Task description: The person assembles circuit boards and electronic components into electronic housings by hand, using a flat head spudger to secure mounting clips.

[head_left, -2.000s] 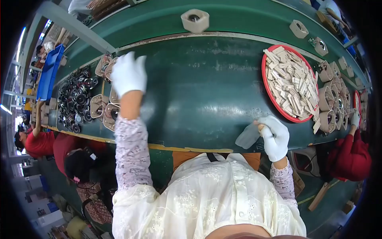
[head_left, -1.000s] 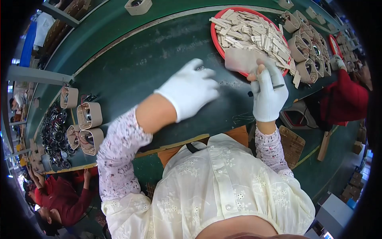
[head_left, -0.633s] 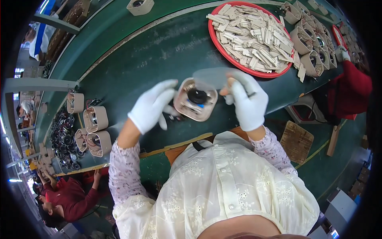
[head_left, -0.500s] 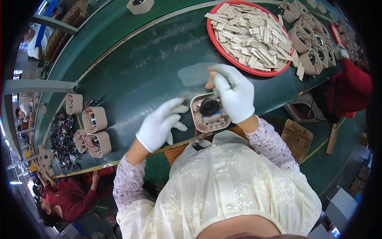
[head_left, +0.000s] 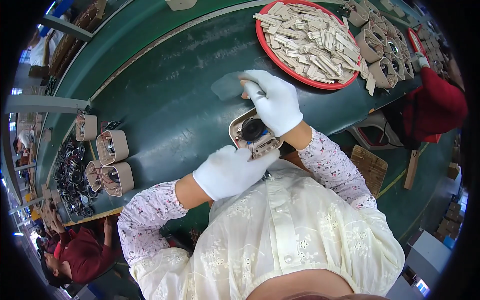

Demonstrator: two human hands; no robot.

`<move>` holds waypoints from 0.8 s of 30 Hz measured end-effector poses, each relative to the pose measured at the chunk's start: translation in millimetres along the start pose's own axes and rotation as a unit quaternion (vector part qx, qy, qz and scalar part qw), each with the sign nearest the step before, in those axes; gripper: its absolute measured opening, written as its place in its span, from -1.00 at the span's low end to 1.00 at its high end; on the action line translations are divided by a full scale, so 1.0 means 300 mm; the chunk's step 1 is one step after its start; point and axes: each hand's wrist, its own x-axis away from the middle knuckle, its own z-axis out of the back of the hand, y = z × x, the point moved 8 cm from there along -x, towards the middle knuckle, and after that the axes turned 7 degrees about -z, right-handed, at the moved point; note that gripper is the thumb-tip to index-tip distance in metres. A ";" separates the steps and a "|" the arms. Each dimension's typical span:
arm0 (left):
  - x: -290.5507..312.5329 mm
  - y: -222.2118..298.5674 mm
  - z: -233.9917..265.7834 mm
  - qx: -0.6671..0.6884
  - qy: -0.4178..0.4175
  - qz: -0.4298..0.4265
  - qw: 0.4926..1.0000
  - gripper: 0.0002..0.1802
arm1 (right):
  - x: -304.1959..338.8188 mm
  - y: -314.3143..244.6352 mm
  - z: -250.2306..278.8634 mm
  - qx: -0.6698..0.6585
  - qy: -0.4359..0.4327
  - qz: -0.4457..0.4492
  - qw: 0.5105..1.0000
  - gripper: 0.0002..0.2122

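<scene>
A beige speaker housing lies face up at the table's front edge, with a round black speaker and blue and dark wires inside. My left hand, in a white glove with bare fingertips, grips its near rim, fingers pointing right. Above the far right corner is my gloved right hand, its fingers pinched together towards the left. A pale see-through patch shows at those fingertips; I cannot make out what it is. The right palm hides part of the housing.
A red round tray heaped with beige plastic strips stands at the far right, beside several speaker housings. On the left are several more housings and a pile of black speakers. Co-workers in dark red sit at both sides.
My left hand has moved right, from beside the housing onto its near rim. My right hand has shifted a little left and away, and the pale patch at its fingertips moved with it.
</scene>
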 end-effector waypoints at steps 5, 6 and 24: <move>0.092 -0.151 -0.015 0.566 0.138 0.295 0.757 -0.81 | 0.090 0.000 0.045 -0.144 -0.027 -0.010 0.989 -0.84; 0.132 -0.175 -0.072 0.660 0.159 0.369 0.635 -0.71 | 0.112 -0.026 0.045 -0.073 -0.004 0.071 0.995 -0.85; 0.228 -0.096 -0.172 0.845 0.434 0.162 0.269 -0.71 | 0.233 -0.229 0.175 0.166 -0.208 0.335 0.904 -0.72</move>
